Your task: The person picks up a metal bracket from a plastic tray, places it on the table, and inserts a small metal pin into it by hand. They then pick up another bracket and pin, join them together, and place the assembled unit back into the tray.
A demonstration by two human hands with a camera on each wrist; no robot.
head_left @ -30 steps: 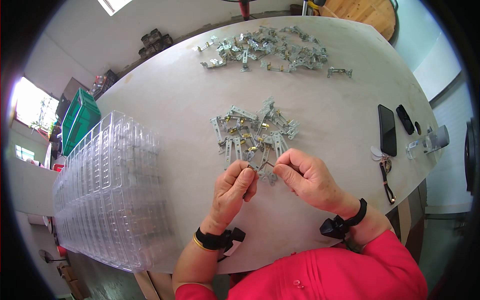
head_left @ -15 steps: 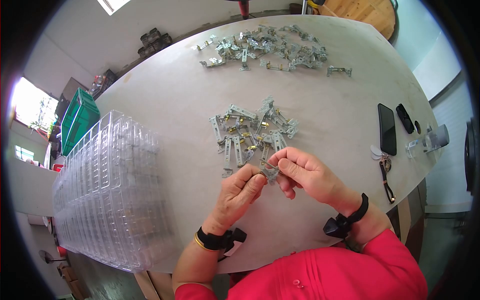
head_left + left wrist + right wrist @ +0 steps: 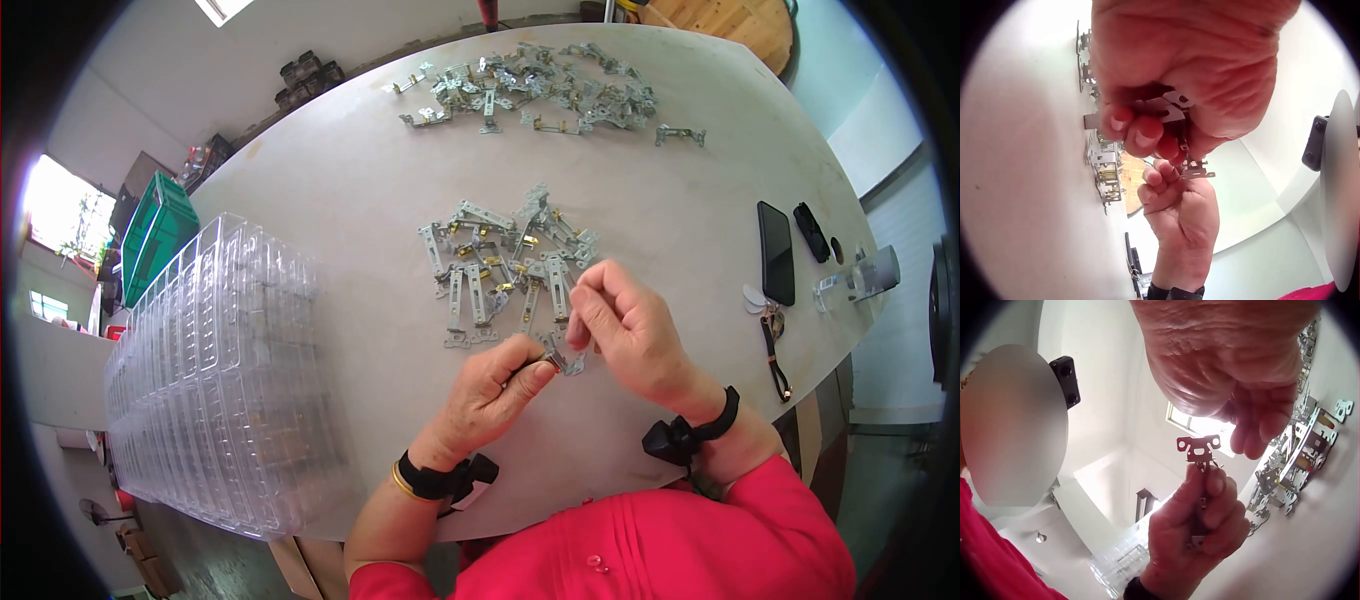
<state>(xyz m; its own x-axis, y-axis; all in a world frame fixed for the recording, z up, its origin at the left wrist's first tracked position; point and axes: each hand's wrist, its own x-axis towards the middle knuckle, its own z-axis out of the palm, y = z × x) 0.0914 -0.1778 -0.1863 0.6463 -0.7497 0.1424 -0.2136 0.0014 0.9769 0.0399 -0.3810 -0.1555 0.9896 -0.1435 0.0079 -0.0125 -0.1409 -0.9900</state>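
Observation:
My left hand [image 3: 490, 392] grips a grey metal bracket [image 3: 1199, 448], thumb pressed along it and fingers curled round its body. A flat end plate with two holes sticks out past the thumb; most of the bracket's length is hidden in the fist. Just to the right, my right hand [image 3: 632, 325] hovers apart from the plate with bent fingers. Its thumb lies close to the index finger, and I cannot tell whether something small is between them. Beyond both hands lies a loose pile of similar brackets [image 3: 475, 290] with brass-coloured parts.
A larger heap of brackets [image 3: 600, 105] lies at the table's far side. Stacked clear plastic trays [image 3: 215, 380] stand on the left, near a green crate [image 3: 165, 240]. On the right are a phone [image 3: 776, 253], a dark case [image 3: 811, 232], keys [image 3: 770, 325] and a clear cup [image 3: 860, 280].
The left hand has moved right and slightly down, turning the bracket so its plate points right. The right hand has drawn away from the bracket, up and to the right.

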